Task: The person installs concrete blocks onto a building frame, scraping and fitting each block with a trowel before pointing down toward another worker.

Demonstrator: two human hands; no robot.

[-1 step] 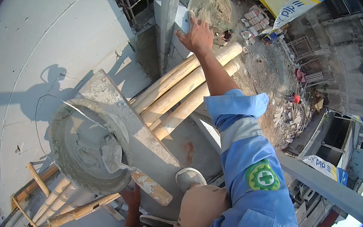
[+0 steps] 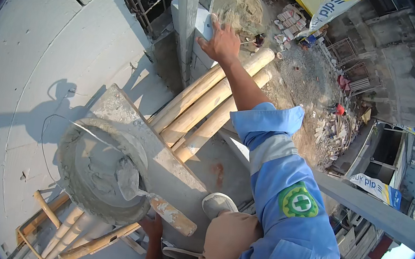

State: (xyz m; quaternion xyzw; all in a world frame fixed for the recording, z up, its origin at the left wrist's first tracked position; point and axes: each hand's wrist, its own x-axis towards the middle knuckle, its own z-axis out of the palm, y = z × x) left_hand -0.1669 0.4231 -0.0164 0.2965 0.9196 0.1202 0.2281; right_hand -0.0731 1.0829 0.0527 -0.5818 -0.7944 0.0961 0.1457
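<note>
My right hand reaches far out at the top, fingers spread, against a pale block beside a grey upright post. Nothing shows in its grasp. Low in the view, my left hand is beside the near rim of a round mortar bucket; its fingers are partly hidden, so I cannot tell whether they grip anything. Grey wet mortar fills part of the bucket. A trowel lies with its blade in the mortar and its wooden handle across the rim, untouched by either hand.
Under the bucket is a mortar-stained board. Round wooden poles jut out beyond it, and more wooden poles stand at lower left. A pale block wall rises on the left. Far below at right lies rubble, with people about.
</note>
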